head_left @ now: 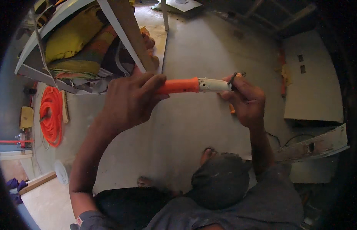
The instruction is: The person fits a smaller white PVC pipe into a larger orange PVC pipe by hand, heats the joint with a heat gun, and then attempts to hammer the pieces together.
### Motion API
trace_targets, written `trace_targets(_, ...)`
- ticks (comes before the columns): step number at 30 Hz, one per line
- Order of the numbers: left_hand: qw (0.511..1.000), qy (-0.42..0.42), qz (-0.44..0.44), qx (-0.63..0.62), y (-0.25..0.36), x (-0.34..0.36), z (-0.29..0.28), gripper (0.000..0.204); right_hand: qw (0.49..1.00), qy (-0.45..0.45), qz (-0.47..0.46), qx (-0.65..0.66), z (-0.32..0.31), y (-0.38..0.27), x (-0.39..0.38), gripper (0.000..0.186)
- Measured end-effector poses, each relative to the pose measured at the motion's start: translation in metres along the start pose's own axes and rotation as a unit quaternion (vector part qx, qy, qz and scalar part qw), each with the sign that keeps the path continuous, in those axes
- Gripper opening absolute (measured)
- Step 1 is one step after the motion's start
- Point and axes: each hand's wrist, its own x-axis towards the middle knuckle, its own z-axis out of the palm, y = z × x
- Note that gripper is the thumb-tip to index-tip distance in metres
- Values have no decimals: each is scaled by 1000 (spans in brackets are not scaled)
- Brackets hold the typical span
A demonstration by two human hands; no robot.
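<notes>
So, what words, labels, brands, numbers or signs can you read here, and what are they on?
There are none I can read.
Small patch on the left sleeve: too small to tell whether it bears lettering.
Orange tube: no lettering visible on the part that shows.
Cream section beside it: dark spots, but no readable characters.

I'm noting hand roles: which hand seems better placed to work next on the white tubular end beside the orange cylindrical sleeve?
Probably the right hand: its fingers are at the white tubular end, near a dark slim piece. The left hand grips the orange cylindrical sleeve, so it may suit steadying.
</notes>
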Motion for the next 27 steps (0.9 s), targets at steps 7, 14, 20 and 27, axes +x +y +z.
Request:
trace_targets(7, 992, 102, 35, 65, -4, -15, 15, 37, 986, -56, 84, 135, 11, -3, 2, 36)
trace_targets(14, 992, 103, 19, 70, -12, -35, 13, 40, 990, -119, -61, -35, 14, -23, 16, 33)
trace_targets(20, 996, 4, -7, -86, -9, -38, -2, 33, 963, -141, -220, -65, 11, -20, 29, 32)
trace_targets(27, 995, -32, -80, -52, 8, -36, -15, 30, 965, -246, -85, -32, 13, -17, 39, 31)
